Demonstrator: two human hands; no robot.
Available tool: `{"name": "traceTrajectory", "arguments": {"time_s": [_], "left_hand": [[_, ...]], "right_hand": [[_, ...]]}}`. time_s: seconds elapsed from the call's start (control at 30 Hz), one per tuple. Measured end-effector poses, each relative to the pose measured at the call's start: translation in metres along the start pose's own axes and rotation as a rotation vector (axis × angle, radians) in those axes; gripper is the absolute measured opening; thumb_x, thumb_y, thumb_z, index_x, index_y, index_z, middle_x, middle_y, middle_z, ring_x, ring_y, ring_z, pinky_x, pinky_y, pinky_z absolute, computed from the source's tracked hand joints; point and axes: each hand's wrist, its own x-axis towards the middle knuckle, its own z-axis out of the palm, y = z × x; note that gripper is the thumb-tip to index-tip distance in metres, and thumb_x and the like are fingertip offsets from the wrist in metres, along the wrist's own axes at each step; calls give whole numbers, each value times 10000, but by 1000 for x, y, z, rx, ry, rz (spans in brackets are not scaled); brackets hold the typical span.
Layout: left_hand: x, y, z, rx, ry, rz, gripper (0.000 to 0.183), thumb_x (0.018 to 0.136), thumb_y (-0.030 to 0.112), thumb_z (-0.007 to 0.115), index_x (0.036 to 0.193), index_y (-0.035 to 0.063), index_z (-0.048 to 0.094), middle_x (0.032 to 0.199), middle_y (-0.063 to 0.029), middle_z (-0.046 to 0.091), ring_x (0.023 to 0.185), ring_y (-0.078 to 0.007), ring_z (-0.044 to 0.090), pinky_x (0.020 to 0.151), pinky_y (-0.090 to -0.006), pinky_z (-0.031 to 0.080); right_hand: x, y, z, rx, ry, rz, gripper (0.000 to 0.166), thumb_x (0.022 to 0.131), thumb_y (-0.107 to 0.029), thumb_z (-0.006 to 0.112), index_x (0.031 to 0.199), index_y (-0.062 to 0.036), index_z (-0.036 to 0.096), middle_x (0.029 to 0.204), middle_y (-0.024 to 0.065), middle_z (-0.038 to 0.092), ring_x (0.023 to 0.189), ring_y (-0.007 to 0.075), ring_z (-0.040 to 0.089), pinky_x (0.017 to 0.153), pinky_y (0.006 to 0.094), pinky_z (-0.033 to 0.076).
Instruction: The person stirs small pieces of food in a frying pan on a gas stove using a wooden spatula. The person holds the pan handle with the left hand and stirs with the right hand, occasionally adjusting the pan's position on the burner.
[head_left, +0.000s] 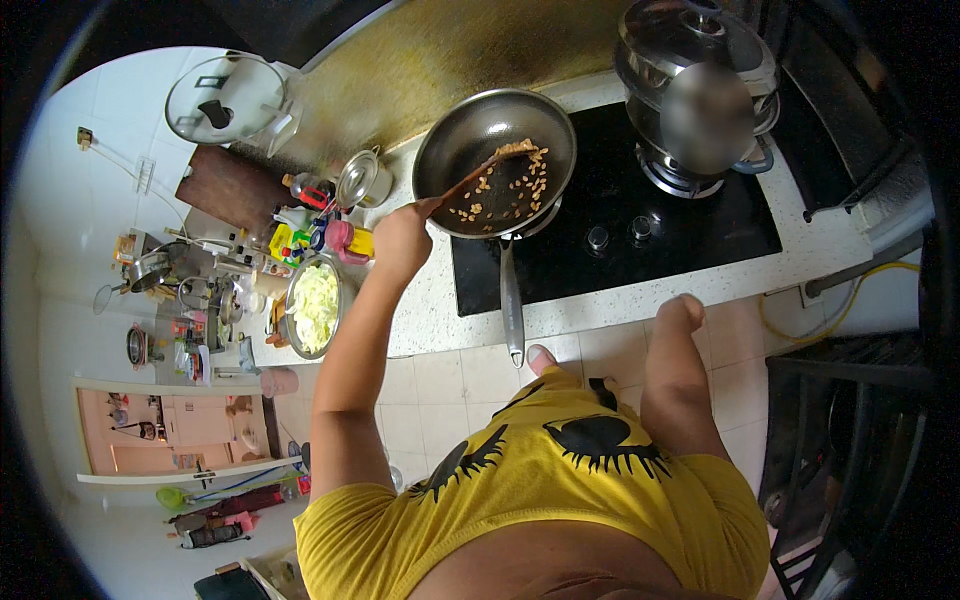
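My left hand (405, 240) is closed around the handle of a wooden spatula (472, 176). The spatula's blade lies inside a dark wok (480, 127), among small golden-brown pieces (536, 180) too small to name surely. The wok sits on the left side of a black glass cooktop (600, 277), its grey handle (511, 300) pointing towards me. My right hand (684, 311) is at the counter's front edge, away from the wok; its fingers are partly hidden, and no held object shows. Left of my left forearm stands a metal bowl of chopped pale-green leafy vegetable (315, 307).
A tall lidded metal pot (645, 97) stands on the right burner. A small lidded metal pot (364, 180), bottles and packets crowd the counter left of the wok. A glass lid (225, 101) hangs on the wall. A black rack (847, 367) stands at the right.
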Motion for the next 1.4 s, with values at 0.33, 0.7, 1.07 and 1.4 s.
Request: {"name": "traceTrajectory", "arguments": {"time_s": [0.33,0.7,1.07,1.4], "left_hand": [[9,27,39,-176,43,21,437,766,-15,497,1167,113,613,1109,-109,654,911,-328,650,751,-403,532],[-44,-32,-75,-109,-63,119,418,738,-46,523,1026,187,717,906,-100,693,803,-300,662,685,-382,516],[-10,-8,-49,52,-134,38,451,763,10,522,1120,237,677,862,-160,671,796,-341,653,686,-430,517],[23,19,47,-86,145,-19,433,773,9,516,1180,136,594,1086,-90,660,845,-307,665,689,-399,542]], "right_hand": [[36,6,15,-101,5,40,313,896,-201,483,1039,-6,682,1129,105,662,1029,215,639,845,309,530],[11,1,1,-54,-76,52,290,904,-203,488,1081,-72,678,1123,83,657,1001,205,639,822,266,523],[24,2,8,-109,-8,36,276,919,-216,470,1069,-134,686,1076,64,661,957,185,637,799,231,506],[31,4,12,-141,-5,10,284,897,-191,491,1085,-87,676,1120,56,658,1002,190,633,827,261,516]]}}
